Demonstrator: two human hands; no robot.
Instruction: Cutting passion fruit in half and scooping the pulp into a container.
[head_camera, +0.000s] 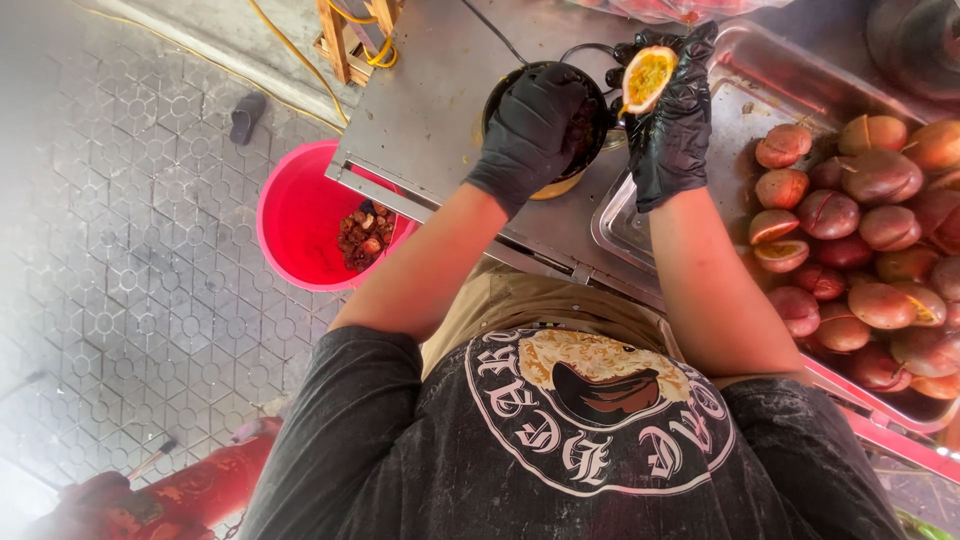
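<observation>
Both my hands wear black gloves. My right hand (672, 125) holds up a halved passion fruit (648, 76), its yellow pulp facing me. My left hand (535, 125) rests closed over the mouth of a dark round container (590, 85) on the steel counter; whether it holds anything I cannot tell. The fruit half hangs just right of the container's rim.
A steel tray (620, 225) at the right holds several halved reddish-brown passion fruits (860, 240). A pink bucket (295, 215) with fruit shells stands on the paved floor left of the counter (430, 110). Yellow cable and a wooden frame (350, 35) lie beyond.
</observation>
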